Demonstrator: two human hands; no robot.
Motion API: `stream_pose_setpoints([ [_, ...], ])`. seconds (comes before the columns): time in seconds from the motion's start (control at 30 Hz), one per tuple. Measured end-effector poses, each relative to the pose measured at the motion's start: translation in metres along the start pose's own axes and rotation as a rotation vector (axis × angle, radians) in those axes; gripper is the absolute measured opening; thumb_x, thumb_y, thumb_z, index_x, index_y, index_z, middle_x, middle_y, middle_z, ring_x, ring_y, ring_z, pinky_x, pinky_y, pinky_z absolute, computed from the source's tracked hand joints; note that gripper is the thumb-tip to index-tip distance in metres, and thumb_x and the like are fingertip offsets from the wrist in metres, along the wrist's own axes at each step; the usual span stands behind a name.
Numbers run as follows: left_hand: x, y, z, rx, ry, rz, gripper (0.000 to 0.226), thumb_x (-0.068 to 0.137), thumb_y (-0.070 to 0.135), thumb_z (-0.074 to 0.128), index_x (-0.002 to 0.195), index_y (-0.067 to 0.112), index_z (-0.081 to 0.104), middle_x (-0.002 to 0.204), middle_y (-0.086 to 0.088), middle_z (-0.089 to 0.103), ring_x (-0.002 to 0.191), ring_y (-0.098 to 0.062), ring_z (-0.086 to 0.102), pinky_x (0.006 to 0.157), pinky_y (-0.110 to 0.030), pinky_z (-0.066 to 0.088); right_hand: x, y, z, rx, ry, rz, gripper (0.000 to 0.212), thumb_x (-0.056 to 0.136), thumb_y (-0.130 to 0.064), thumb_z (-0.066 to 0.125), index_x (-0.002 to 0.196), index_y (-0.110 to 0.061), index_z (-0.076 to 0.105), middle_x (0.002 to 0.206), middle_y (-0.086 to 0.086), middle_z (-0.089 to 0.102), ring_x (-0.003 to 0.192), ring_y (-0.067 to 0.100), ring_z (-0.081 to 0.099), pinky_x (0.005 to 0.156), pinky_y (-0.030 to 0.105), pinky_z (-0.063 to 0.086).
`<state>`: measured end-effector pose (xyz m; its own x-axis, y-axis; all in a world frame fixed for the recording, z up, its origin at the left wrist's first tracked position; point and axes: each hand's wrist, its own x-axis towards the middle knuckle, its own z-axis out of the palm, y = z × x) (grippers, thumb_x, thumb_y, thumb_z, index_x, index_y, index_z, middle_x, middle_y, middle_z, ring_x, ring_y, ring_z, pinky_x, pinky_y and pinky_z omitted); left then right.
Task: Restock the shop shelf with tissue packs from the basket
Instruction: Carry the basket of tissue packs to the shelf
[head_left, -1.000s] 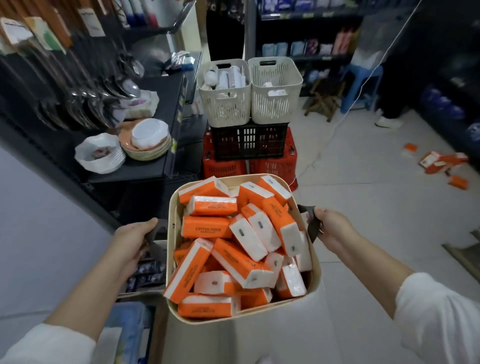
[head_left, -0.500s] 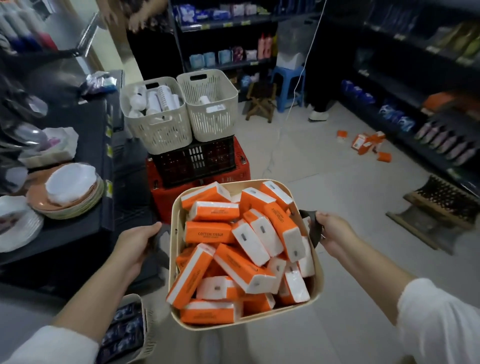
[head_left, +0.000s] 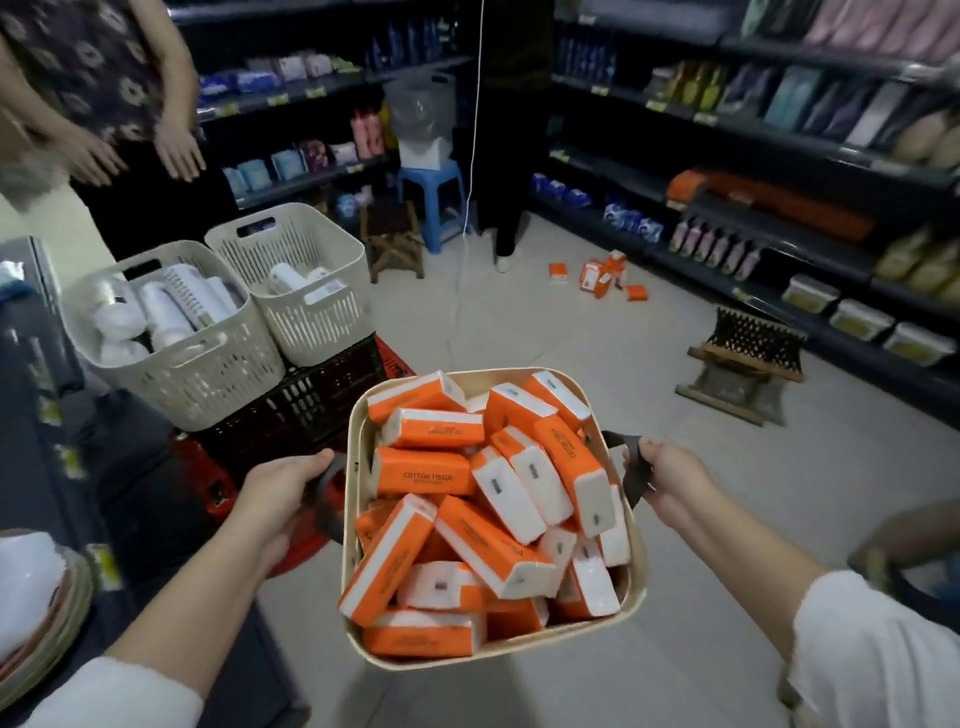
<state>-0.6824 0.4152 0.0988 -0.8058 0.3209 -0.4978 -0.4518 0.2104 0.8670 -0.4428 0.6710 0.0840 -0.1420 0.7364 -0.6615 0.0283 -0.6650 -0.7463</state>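
- Tissue packs (head_left: 470, 512) heaped loose in the basket (head_left: 631, 605), carried at waist height over the aisle floor.
- Left hand (head_left: 280, 499) clenched on the near-side dark handle; right hand (head_left: 670, 475) clenched on the opposite one.
- View has swung rightward since a second ago: crockery gone, right-hand shelf (head_left: 769, 205) with orange stock now ahead.
- Judgement: carrier is turning toward the restock spot; no pack placed yet.

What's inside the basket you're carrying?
The basket is heaped with orange-and-white tissue packs, some reading "COTTON TISSUE". They cover the bottom, so anything underneath is hidden.
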Motion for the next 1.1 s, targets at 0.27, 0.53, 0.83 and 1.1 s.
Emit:
stream_pose_setpoints([
  [0.27, 0.032, 0.04, 0.044, 0.012, -0.093, 0.05, 0.022, 0.091, 0.007, 0.056, 0.069, 0.007, 0.055, 0.037, 0.004, 0.056, 0.031, -0.004, 0.052, 0.03, -0.011, 0.035, 0.009, -0.025, 0.006, 0.098, 0.074, -0.027, 0.018, 0.097, -0.01, 0.046, 0.08, -0.009, 0.053, 0.077, 0.01, 0.056, 0.069, 0.016, 0.054, 0.082, 0.035, 0.046],
  [0.53, 0.075, 0.06, 0.109, 0.088, -0.121, 0.039, 0.016, 0.088, 0.013, 0.062, 0.072, 0.009, 0.06, 0.044, 0.006, 0.061, 0.039, -0.004, 0.058, 0.049, -0.022, 0.043, 0.057, -0.063, -0.002, 0.131, 0.135, 0.006, 0.02, 0.097, -0.011, 0.045, 0.078, -0.007, 0.052, 0.075, 0.009, 0.055, 0.067, 0.016, 0.053, 0.068, 0.032, 0.047],
  [0.83, 0.119, 0.084, 0.212, 0.103, -0.114, -0.039, 0.023, 0.088, 0.012, 0.061, 0.067, 0.009, 0.052, 0.036, 0.003, 0.05, 0.032, -0.006, 0.048, 0.057, -0.027, 0.039, 0.14, -0.13, -0.015, 0.162, 0.135, 0.053, 0.013, 0.098, -0.009, 0.044, 0.089, -0.004, 0.053, 0.073, 0.01, 0.054, 0.064, 0.017, 0.051, 0.059, 0.028, 0.044],
  [1.1, 0.159, 0.11, 0.3, 0.11, -0.185, -0.002, 0.026, 0.092, 0.01, 0.056, 0.066, 0.008, 0.051, 0.03, 0.007, 0.044, 0.025, -0.004, 0.041, 0.047, -0.022, 0.04, 0.187, -0.193, -0.023, 0.196, 0.175, 0.027, 0.019, 0.096, -0.006, 0.043, 0.079, -0.008, 0.052, 0.072, 0.01, 0.055, 0.061, 0.018, 0.052, 0.054, 0.027, 0.046],
])
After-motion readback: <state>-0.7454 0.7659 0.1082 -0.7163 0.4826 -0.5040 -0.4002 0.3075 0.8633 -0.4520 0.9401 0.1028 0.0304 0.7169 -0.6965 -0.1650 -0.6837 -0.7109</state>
